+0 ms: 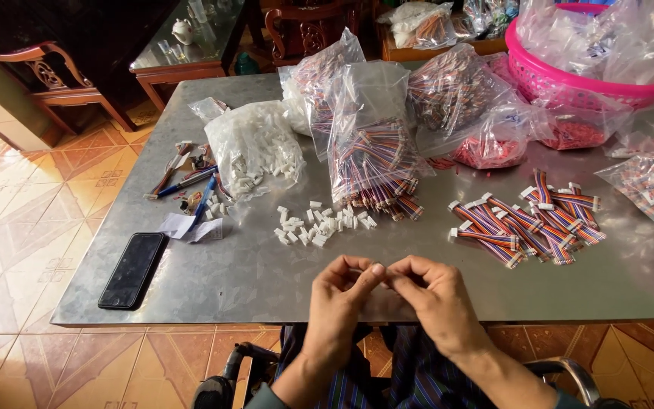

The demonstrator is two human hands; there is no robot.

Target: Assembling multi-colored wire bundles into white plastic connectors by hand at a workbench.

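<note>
My left hand and my right hand meet fingertip to fingertip over the front edge of the metal table. Their fingers are pinched together; whatever small thing sits between them is hidden. A loose scatter of small white plastic connectors lies just beyond my hands. To the right rests a pile of multicoloured ribbon cables with white ends. An open clear bag of the same cables stands behind the connectors.
A clear bag of white connectors, pens, paper scraps and a black phone lie at the left. More cable bags and a pink basket fill the back right. Wooden chairs stand behind on the tiled floor.
</note>
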